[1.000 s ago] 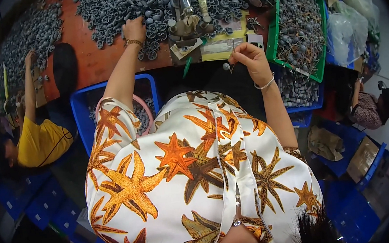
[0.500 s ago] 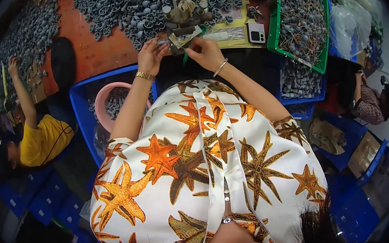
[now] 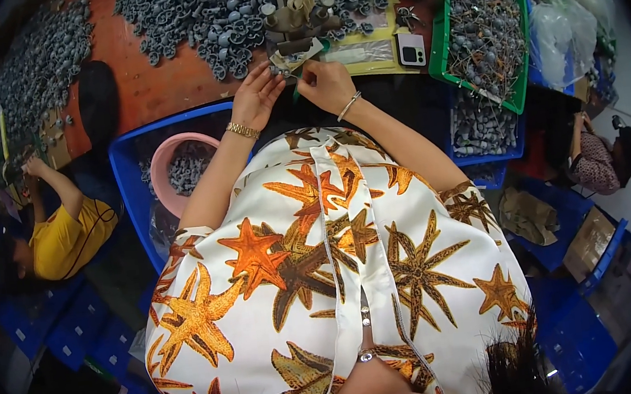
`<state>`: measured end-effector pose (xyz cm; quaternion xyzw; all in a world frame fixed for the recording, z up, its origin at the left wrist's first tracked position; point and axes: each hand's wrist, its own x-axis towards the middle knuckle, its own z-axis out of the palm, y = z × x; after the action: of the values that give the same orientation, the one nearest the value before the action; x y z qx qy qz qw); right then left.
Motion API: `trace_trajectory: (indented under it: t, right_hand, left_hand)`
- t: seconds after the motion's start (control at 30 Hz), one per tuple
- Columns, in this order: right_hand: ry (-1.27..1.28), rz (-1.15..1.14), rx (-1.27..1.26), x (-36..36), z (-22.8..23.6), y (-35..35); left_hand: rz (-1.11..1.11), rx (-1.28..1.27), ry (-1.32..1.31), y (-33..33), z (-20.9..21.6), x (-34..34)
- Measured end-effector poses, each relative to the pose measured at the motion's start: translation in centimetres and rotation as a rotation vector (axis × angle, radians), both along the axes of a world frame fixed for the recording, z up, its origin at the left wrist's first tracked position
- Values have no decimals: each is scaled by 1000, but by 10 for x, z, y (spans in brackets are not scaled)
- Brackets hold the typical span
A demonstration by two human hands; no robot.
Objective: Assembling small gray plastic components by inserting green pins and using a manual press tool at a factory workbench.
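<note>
In front of me at the table's near edge stands a small metal bench press (image 3: 300, 18) with a piece of pale card (image 3: 296, 56) at its base. My left hand (image 3: 259, 99), with a gold-coloured watch on the wrist, is at the left of this base. Its fingertips close on a small grey plastic part (image 3: 277, 70), largely hidden. At the right of the base my right hand (image 3: 330, 88), wearing a bangle, is closed with thumb and forefinger together; whatever is in the pinch is too small to make out.
Heaps of grey plastic parts (image 3: 189, 22) cover the reddish table (image 3: 142, 84). To the right lie a phone (image 3: 411, 50) and a green crate (image 3: 438, 57) of parts with thin wires. Below left, a blue bin (image 3: 121, 163) holds a pink tub (image 3: 162, 167). Co-workers sit at both sides.
My left hand has shifted right and brought the small grey part up to the press base. My right hand's fingers have curled in more. The left co-worker's arm has come down from the heap.
</note>
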<state>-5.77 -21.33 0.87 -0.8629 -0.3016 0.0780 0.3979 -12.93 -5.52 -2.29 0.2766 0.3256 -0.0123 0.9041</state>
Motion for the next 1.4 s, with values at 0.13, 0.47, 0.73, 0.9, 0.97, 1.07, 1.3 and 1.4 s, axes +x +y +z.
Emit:
trace_trajectory:
  t: [0.13, 0.47, 0.73, 0.9, 0.97, 1.07, 1.3, 1.4]
  right_hand:
    - [-8, -12, -6, 6, 3, 3]
    - [848, -51, 334, 14, -18, -2]
    - [1098, 4, 306, 19, -6, -10]
    - [718, 91, 183, 16, 5, -5]
    - [965, -13, 247, 19, -2, -5]
    - [1564, -175, 459, 25, -2, -6]
    - [738, -253, 422, 34, -74, -19]
    - [595, -162, 208, 35, -88, -21]
  left_hand:
    - [-5, -14, -31, 1, 0, 6]
    - [-91, -169, 4, 4, -7, -3]
    - [-153, 344, -170, -8, 21, 0]
    - [-235, 552, -231, -10, 18, 1]
    - [-266, 927, -344, -14, 30, 2]
    - [-301, 1337, -430, -14, 33, 5]
    - [166, 929, -13, 9, -12, 1]
    - [80, 1423, 82, 11, -14, 2]
